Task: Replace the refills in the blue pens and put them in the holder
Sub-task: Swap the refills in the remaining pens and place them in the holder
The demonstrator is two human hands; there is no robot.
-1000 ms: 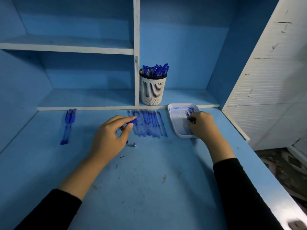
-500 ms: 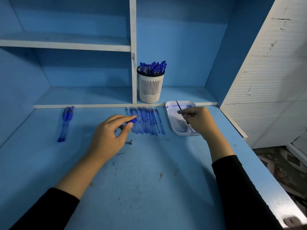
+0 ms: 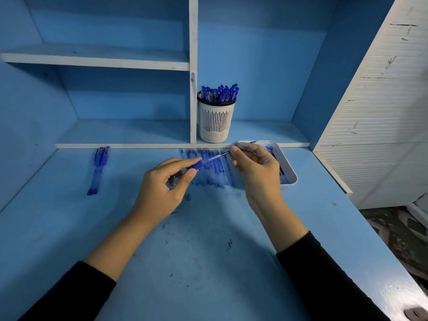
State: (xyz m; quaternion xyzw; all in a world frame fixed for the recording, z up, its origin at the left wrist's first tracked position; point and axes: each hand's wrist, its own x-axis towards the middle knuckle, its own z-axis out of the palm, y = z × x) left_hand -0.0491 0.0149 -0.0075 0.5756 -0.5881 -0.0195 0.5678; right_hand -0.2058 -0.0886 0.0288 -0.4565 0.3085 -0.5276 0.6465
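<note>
Above the worktop (image 3: 208, 262), the left hand (image 3: 162, 191) has its grip clamped, thumb and forefinger, on the blue end of a pen (image 3: 196, 165). The right hand (image 3: 259, 172) has its grip pinched on a thin refill (image 3: 222, 155). The refill slants from the pen up past the right fingers, and its far end pokes out over the white tray (image 3: 291, 179). A row of pens (image 3: 208, 174) lies just under both hands. The holder (image 3: 215, 121) stands full on the shelf behind.

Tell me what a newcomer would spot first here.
At centre, the left hand and right hand hold a blue pen between them, above a row of pens on the desk. Behind, a white holder packed with blue pens stands on the shelf; a white tray sits right.
</note>
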